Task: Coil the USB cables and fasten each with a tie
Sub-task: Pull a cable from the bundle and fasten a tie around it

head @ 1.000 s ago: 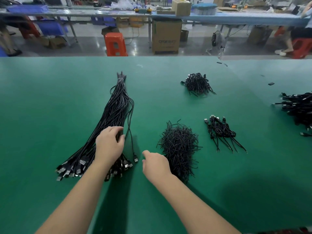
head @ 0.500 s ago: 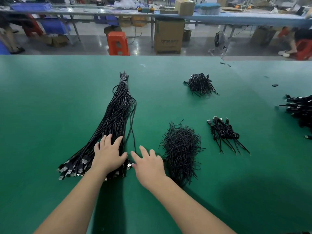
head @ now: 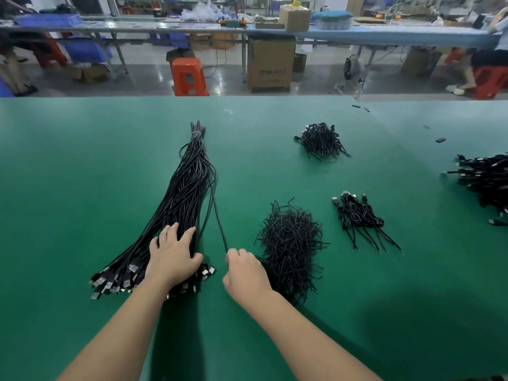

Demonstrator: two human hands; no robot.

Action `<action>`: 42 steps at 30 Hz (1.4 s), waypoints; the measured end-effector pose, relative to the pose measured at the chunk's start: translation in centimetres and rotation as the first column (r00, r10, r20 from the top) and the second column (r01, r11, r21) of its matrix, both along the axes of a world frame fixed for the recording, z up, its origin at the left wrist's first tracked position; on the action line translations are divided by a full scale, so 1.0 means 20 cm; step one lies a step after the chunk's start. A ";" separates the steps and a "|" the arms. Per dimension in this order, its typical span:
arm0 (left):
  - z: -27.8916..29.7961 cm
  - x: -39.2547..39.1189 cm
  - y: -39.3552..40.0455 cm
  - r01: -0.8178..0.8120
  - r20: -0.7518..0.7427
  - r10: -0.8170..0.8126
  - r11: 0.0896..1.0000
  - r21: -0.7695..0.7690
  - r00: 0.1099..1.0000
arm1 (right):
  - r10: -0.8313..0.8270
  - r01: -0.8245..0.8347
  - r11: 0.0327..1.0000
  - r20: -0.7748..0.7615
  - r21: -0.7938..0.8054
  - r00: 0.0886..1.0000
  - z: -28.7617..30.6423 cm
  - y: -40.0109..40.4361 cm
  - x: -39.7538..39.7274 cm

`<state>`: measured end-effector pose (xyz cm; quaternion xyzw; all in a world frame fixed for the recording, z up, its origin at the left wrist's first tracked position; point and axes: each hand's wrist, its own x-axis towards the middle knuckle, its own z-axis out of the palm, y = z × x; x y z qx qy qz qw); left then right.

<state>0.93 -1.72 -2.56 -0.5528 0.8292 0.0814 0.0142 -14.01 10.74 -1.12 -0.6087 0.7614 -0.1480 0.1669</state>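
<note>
While the left hand (head: 172, 255) still presses flat, fingers spread, on the plug end of the cable bundle (head: 180, 204), the right hand (head: 245, 273), just right of the bundle, has curled to pinch one cable (head: 217, 215) drawn free; farther right lies the tie pile (head: 290, 243).

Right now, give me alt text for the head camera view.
The right hand pinches one black cable pulled from a long cable bundle, which the left hand presses onto a green table. A heap of ties lies to the right.
</note>
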 end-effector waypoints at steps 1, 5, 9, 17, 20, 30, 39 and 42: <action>0.00 0.00 0.00 0.002 0.002 -0.002 1.000 0.000 1.000 | 0.011 -0.011 1.000 0.012 -0.004 1.000 -0.01 0.03 0.01; 0.00 0.00 0.00 0.002 0.008 -0.002 1.000 0.002 1.000 | 0.050 -0.049 0.998 0.014 -0.046 0.999 -0.07 0.17 0.06; 0.00 -0.01 0.01 0.005 0.018 -0.005 1.000 -0.001 1.000 | -0.002 -0.001 1.000 0.209 0.011 0.978 -0.02 0.23 0.05; 0.00 0.00 0.01 -0.008 -0.015 0.008 0.999 -0.031 1.000 | 0.233 -0.276 0.959 0.717 -0.059 0.657 0.31 0.36 0.12; 0.01 0.00 0.02 0.008 -0.055 -0.012 0.998 -0.061 0.998 | 0.377 -0.326 0.921 0.688 -0.212 0.620 0.39 0.42 0.13; 0.00 0.00 0.03 0.095 -0.037 -0.099 0.990 -0.106 0.994 | 0.460 0.085 0.816 0.732 -0.572 0.503 0.86 0.46 -0.11; 0.09 -0.14 0.08 0.058 -0.352 -0.083 0.995 -0.080 0.932 | 0.523 0.219 0.800 0.828 -0.559 0.202 1.15 0.43 -0.31; 0.20 -0.26 0.12 0.141 -0.618 -0.098 0.990 0.022 0.780 | 0.548 0.184 0.798 0.818 -0.574 0.177 1.20 0.42 -0.32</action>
